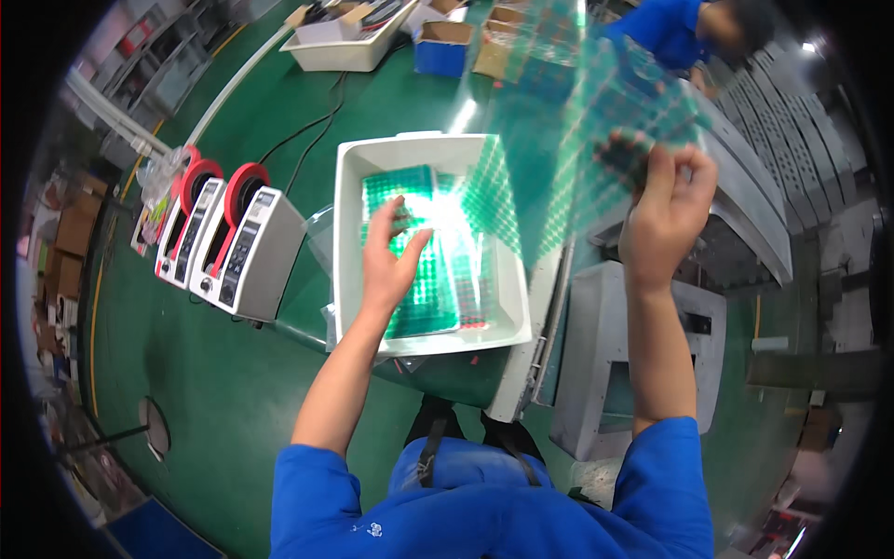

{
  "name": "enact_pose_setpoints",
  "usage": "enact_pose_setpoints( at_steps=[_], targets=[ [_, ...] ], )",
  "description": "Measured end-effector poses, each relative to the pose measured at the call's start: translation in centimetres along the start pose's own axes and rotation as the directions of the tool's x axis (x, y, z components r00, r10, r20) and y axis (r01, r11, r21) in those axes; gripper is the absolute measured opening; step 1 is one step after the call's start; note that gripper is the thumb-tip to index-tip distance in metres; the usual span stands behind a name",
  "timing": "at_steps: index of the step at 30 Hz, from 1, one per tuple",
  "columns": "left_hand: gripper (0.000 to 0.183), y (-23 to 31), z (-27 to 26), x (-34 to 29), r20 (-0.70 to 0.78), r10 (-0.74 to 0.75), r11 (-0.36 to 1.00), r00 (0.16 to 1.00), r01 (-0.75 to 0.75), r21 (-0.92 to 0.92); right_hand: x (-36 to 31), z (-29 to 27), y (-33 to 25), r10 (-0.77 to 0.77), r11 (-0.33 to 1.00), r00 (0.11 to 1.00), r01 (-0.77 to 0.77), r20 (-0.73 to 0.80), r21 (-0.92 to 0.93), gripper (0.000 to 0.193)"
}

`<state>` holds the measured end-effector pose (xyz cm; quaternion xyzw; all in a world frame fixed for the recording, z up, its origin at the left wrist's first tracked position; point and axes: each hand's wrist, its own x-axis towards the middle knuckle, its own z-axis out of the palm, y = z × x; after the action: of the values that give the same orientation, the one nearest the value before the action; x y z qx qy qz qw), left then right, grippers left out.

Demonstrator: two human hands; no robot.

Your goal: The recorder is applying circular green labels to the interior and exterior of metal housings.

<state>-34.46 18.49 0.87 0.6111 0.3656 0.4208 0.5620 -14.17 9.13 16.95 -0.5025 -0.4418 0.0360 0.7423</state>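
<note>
My right hand [666,210] is raised to the right of a white plastic bin [431,347]. Its thumb and fingers are closed on the edge of a thin see-through plastic sheet [498,191] with a fine grid pattern. The sheet slants up and away from the bin and is partly blurred. Over the bin, my left hand [389,256] is open with its fingers apart, holding nothing. Beneath it lie glossy green-looking sheets [424,303] in a stack, with bright glare in the middle. Whether the left fingertips touch the stack, I cannot tell.
Two tape dispensers [244,252] with red reels stand left of the bin. Beyond are a white tub [346,58], a blue box [442,51] and a black cable [321,121]. A grey machine housing [596,359] sits at right; another person [666,33] is at far right.
</note>
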Motion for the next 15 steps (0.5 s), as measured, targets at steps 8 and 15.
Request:
enact_pose_setpoints(
  at_steps=[8,15],
  targets=[
    [0.029,12.3,12.8,-8.5,0.415,0.439,0.889,0.797,-0.453,-0.071,-7.1,-13.8,-12.8,-0.069,0.991,0.984,0.048,0.166,0.128,0.026],
    [0.010,14.0,22.1,-23.8,0.524,-0.007,0.970,0.852,0.133,-0.203,-16.5,-33.7,-19.5,-0.201,0.855,0.903,0.351,0.379,-0.383,0.042]
  ],
)
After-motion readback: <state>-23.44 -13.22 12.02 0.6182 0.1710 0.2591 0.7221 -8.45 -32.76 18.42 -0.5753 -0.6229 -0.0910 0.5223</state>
